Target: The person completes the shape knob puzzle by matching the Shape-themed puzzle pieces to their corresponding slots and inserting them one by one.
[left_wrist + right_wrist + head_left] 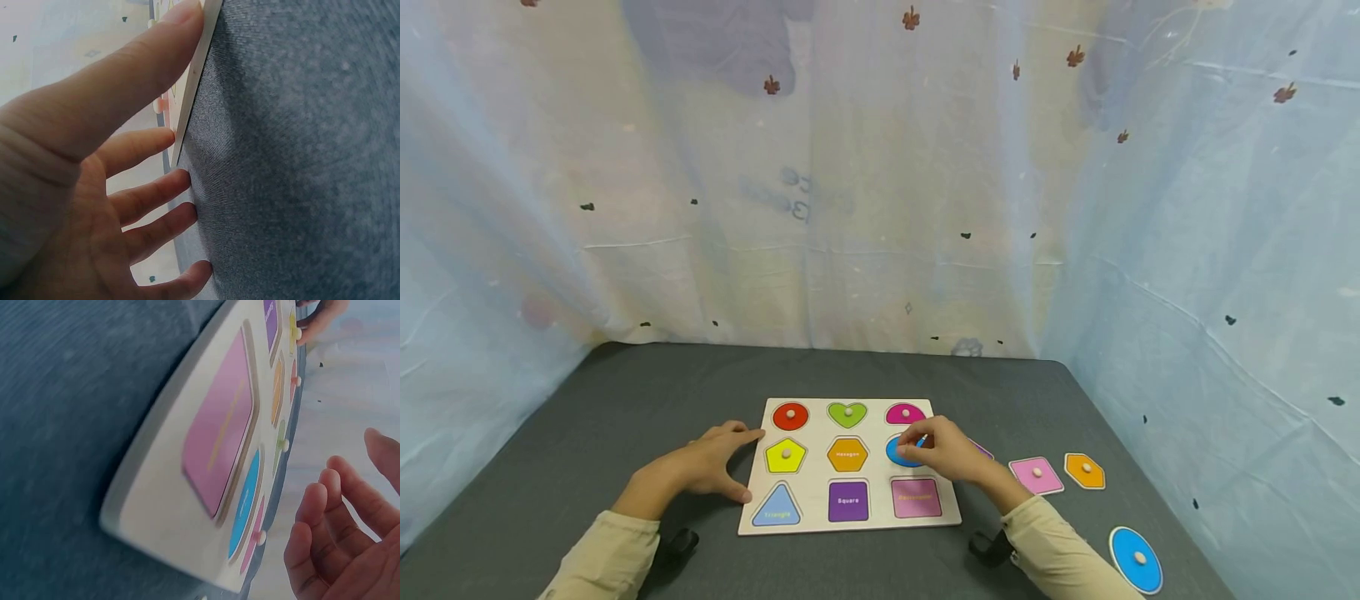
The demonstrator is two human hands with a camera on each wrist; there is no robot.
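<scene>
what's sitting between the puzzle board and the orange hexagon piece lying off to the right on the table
In the head view, a pink square piece lies between the puzzle board and the orange hexagon piece, on the grey table.

A makeshift recording booth: pale blue sheeting (pixel 1210 250) dotted with small prints curtains a dark grey tabletop (pixel 625 400) along its far and side edges.
</scene>
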